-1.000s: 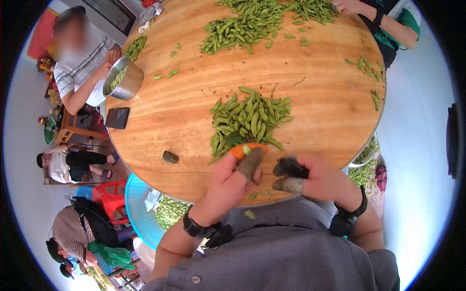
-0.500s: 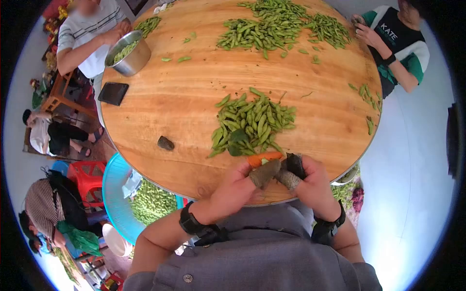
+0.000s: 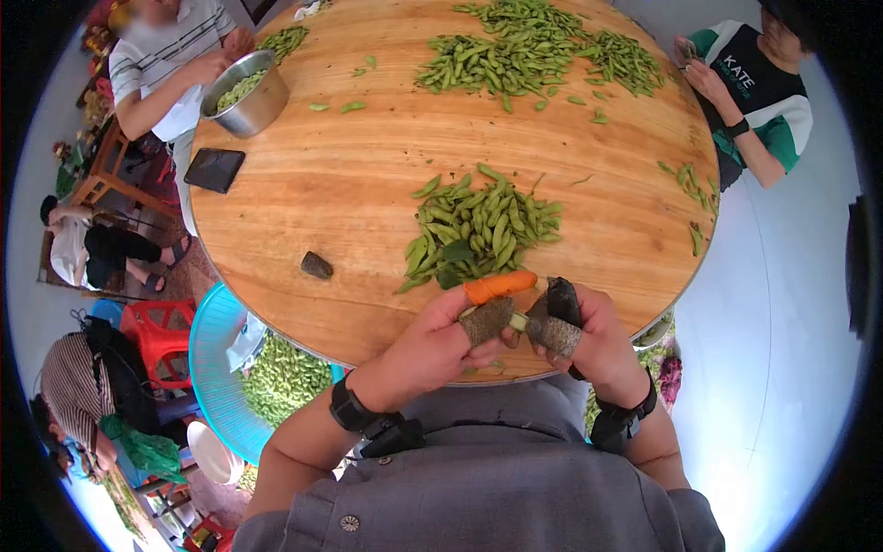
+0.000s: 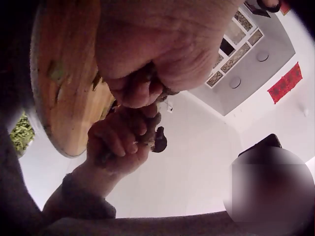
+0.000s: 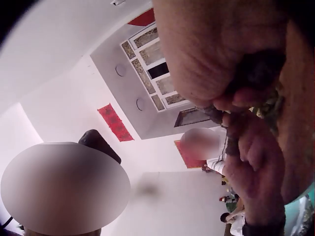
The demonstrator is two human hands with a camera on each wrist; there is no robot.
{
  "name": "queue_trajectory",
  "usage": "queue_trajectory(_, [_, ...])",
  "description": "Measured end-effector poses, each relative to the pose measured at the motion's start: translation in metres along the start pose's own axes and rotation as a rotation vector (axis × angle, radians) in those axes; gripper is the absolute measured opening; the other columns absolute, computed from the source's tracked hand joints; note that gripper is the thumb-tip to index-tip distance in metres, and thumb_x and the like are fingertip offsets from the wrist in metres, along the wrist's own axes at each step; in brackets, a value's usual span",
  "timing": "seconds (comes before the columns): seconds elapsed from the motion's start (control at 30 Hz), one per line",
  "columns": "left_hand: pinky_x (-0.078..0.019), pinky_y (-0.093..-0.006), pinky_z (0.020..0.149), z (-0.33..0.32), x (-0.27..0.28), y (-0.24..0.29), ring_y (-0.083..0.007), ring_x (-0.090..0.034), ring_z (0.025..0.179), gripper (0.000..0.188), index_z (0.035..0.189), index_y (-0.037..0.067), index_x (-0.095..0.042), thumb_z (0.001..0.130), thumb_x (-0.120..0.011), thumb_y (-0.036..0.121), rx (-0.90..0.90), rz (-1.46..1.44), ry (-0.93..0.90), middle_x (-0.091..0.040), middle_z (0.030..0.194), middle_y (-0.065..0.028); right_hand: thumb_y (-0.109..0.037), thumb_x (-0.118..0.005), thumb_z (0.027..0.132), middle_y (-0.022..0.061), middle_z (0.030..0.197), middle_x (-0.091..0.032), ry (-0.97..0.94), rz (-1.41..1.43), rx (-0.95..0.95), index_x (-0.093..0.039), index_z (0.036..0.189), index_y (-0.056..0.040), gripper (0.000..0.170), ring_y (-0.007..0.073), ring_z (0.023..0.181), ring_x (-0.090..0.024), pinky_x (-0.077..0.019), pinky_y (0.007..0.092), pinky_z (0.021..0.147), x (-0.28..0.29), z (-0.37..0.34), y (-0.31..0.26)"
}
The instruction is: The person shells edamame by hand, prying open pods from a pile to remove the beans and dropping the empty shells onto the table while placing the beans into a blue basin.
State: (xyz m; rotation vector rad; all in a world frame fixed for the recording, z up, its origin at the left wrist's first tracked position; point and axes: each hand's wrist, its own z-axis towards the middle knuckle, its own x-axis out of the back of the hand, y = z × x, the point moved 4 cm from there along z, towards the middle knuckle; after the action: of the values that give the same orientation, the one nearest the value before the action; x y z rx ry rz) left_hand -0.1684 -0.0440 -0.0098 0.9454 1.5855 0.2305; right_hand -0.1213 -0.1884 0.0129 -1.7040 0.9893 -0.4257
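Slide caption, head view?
Left hand and right hand hold a green pod beside a pod pile on a wooden table.

On the table (image 3: 368,207), the near pod pile (image 3: 487,225), with a leaf (image 3: 457,252) on its front side. Just before the pile, left hand (image 3: 434,333) and right hand (image 3: 600,342), with a pod (image 3: 520,321) between. Left of the pile, a lump (image 3: 316,266); farther left and back from it, a phone (image 3: 215,170) and a pot (image 3: 258,109). Well behind the pile, another pod heap (image 3: 506,60). Well right of the pile, loose pods (image 3: 688,178). Left and in front of it, beyond the table, a basin (image 3: 208,368).
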Motion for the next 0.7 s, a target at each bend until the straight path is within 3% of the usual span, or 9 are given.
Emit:
queue_trajectory(0.1, [-0.0265, -0.0176, 0.048, -0.001, -0.001, 0.003, -0.0034, -0.032, 0.055, 0.048, 0.126, 0.013, -0.043, 0.083, -0.034, -0.004, -0.003, -0.073, -0.077, -0.053, 0.085, -0.0013, -0.013, -0.062, 0.080, -0.0018, 0.067, -0.056, 0.061, -0.050, 0.080, -0.057, 0.090, -0.0038, 0.015, 0.0064, 0.051, -0.047, -0.0363, 0.0213, 0.044, -0.003, 0.003, -0.007])
queue_trajectory(0.17, [-0.0348, -0.0215, 0.050, 0.000, 0.011, 0.005, -0.0065, -0.042, 0.058, 0.037, 0.118, 0.009, -0.048, 0.083, -0.039, 0.000, -0.169, 0.256, 0.198, -0.055, 0.083, -0.0036, -0.013, -0.065, 0.078, 0.0001, 0.066, -0.057, 0.125, -0.109, 0.157, -0.057, 0.087, -0.0034, 0.015, 0.0089, 0.050, -0.049, -0.0380, 0.0235, 0.045, -0.002, 0.004, -0.007])
queue_trajectory(0.2, [-0.0348, -0.0215, 0.050, 0.000, 0.013, 0.001, -0.0065, -0.042, 0.058, 0.037, 0.118, 0.009, -0.048, 0.083, -0.039, 0.000, -0.169, 0.253, 0.200, -0.055, 0.083, -0.0036, -0.013, -0.066, 0.075, 0.0031, 0.065, -0.057, 0.230, -0.377, 0.318, -0.057, 0.084, -0.0032, 0.016, 0.0111, 0.051, -0.051, -0.0396, 0.0253, 0.046, 0.000, 0.003, -0.008])
queue_trajectory(0.27, [-0.0426, -0.0260, 0.055, -0.003, 0.009, 0.004, -0.0107, -0.053, 0.066, 0.024, 0.107, 0.003, -0.051, 0.084, -0.044, 0.004, -0.414, 1.129, 0.296, -0.057, 0.079, -0.0067, -0.012, -0.068, 0.073, 0.0060, 0.065, -0.058, 0.336, -0.643, 0.475, -0.057, 0.080, -0.0030, 0.016, 0.0133, 0.052, -0.052, -0.0411, 0.0270, 0.047, 0.001, 0.001, -0.011])
queue_trajectory(0.37, [-0.0456, -0.0274, 0.059, -0.001, 0.002, -0.001, -0.0124, -0.058, 0.072, 0.017, 0.100, 0.001, -0.052, 0.086, -0.047, 0.008, -0.469, 1.116, 0.128, -0.057, 0.074, -0.0083, -0.013, -0.069, 0.070, 0.0110, 0.064, -0.057, 0.248, -0.976, 0.562, -0.057, 0.078, -0.0032, 0.017, 0.0148, 0.054, -0.054, -0.0428, 0.0265, 0.050, -0.004, -0.004, -0.014])
queue_trajectory(0.47, [-0.0446, -0.0256, 0.058, 0.000, 0.003, -0.016, -0.0111, -0.056, 0.067, 0.015, 0.097, 0.002, -0.053, 0.088, -0.046, 0.011, -0.257, 0.771, 0.057, -0.056, 0.071, -0.0065, -0.014, -0.068, 0.072, 0.0074, 0.064, -0.058, 0.138, -0.738, 0.452, -0.058, 0.079, -0.0033, 0.016, 0.0121, 0.054, -0.054, -0.0421, 0.0254, 0.050, -0.001, -0.005, -0.011])
queue_trajectory(0.57, [-0.0438, -0.0237, 0.058, 0.002, 0.001, -0.015, -0.0100, -0.054, 0.065, 0.016, 0.094, 0.002, -0.054, 0.091, -0.044, 0.014, -0.132, 0.755, -0.109, -0.055, 0.068, -0.0030, -0.014, -0.065, 0.076, 0.0037, 0.065, -0.058, -0.014, -0.478, 0.360, -0.059, 0.081, -0.0033, 0.014, 0.0092, 0.054, -0.052, -0.0409, 0.0242, 0.049, -0.002, -0.009, -0.015])
queue_trajectory(0.63, [-0.0433, -0.0229, 0.056, 0.000, -0.003, -0.012, -0.0093, -0.053, 0.064, 0.015, 0.094, 0.003, -0.055, 0.091, -0.045, 0.014, -0.027, 0.647, -0.144, -0.056, 0.070, -0.0019, -0.015, -0.063, 0.079, -0.0005, 0.066, -0.058, -0.175, -0.049, -0.067, -0.060, 0.083, -0.0034, 0.013, 0.0053, 0.055, -0.050, -0.0400, 0.0230, 0.049, 0.006, -0.012, -0.002])
queue_trajectory(0.7, [-0.0427, -0.0220, 0.055, -0.001, -0.002, -0.015, -0.0086, -0.052, 0.064, 0.015, 0.093, 0.003, -0.055, 0.091, -0.045, 0.014, 0.072, 0.535, -0.173, -0.056, 0.072, -0.0008, -0.015, -0.063, 0.078, 0.0017, 0.066, -0.058, -0.200, -0.016, -0.100, -0.060, 0.085, -0.0039, 0.013, 0.0092, 0.055, -0.052, -0.0408, 0.0244, 0.049, 0.012, -0.015, 0.004])
